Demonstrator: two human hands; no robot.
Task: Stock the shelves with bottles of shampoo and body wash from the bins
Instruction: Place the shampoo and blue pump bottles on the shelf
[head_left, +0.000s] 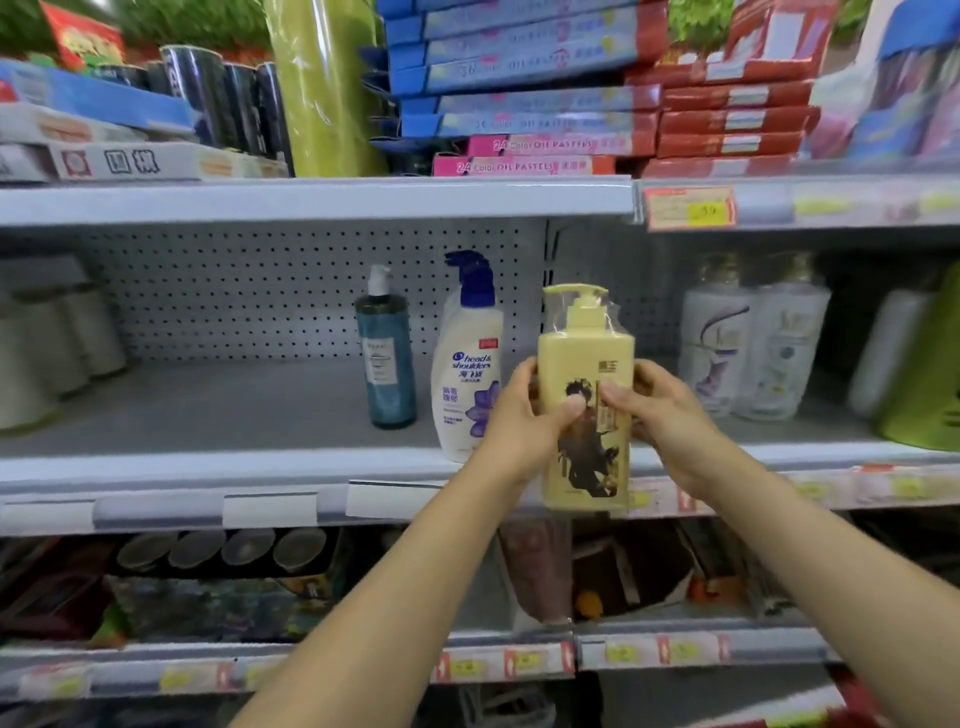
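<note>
Presently: fingers of left hand and right hand clamped on the mid-body of a pale yellow flat-sided plastic pump bottle; held before the lip of the grey metal shelf, beside a white shampoo bottle; long axis vertical, pump up, label toward the person; probably full, heavy, stiff; film-slick; grip the sides.

Single wide-angle view from the head
It is looking forward and slightly down at the middle shelf; it is sitting close by.
</note>
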